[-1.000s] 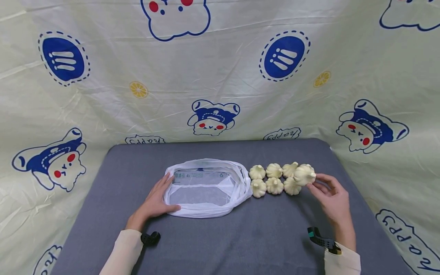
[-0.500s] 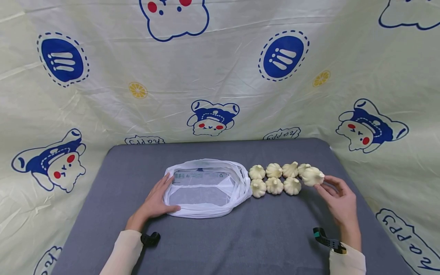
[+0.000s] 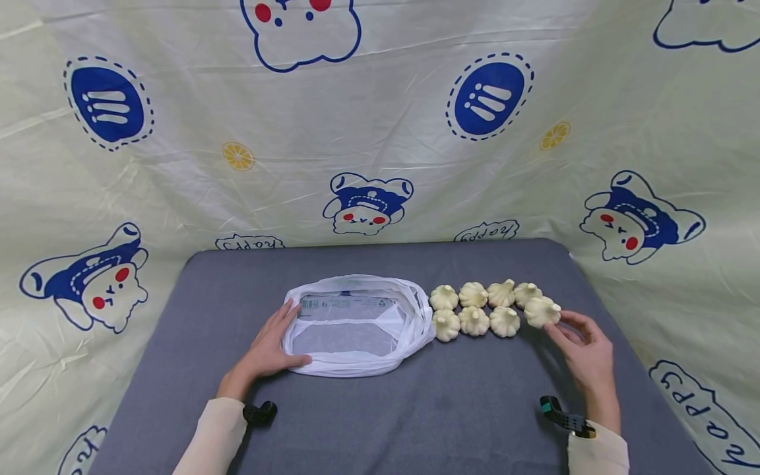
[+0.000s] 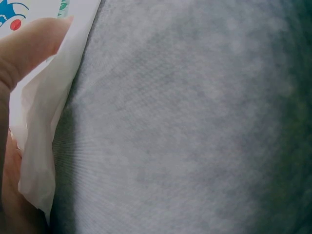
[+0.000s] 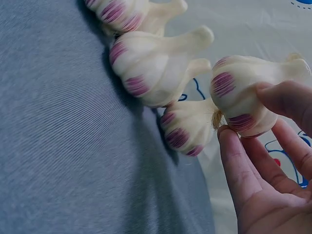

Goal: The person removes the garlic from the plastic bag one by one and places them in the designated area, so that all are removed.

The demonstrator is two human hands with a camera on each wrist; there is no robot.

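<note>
Several pale garlic bulbs [image 3: 474, 320] lie in two rows on the grey table [image 3: 380, 409], right of a white plastic bag [image 3: 356, 326] spread open and flat. My right hand [image 3: 561, 324] pinches one garlic bulb [image 3: 541, 311] at the right end of the near row. In the right wrist view, fingertips [image 5: 239, 165] curl round this purple-streaked bulb [image 5: 243, 92], close beside its neighbours [image 5: 151, 63]. My left hand [image 3: 276, 340] rests with fairly straight fingers on the bag's left rim; the left wrist view shows the rim's fold [image 4: 44, 146] against a finger [image 4: 24, 48].
A cream cloth printed with blue cartoon bears [image 3: 368, 204] hangs behind the table and drapes past both sides. The table's right edge [image 3: 600, 297] runs just beyond the garlic. Grey surface stretches in front of the bag and bulbs.
My right hand has carried its bulb rightward and down, from above the far row's end to the right end of the near row. The left hand and bag have stayed still.
</note>
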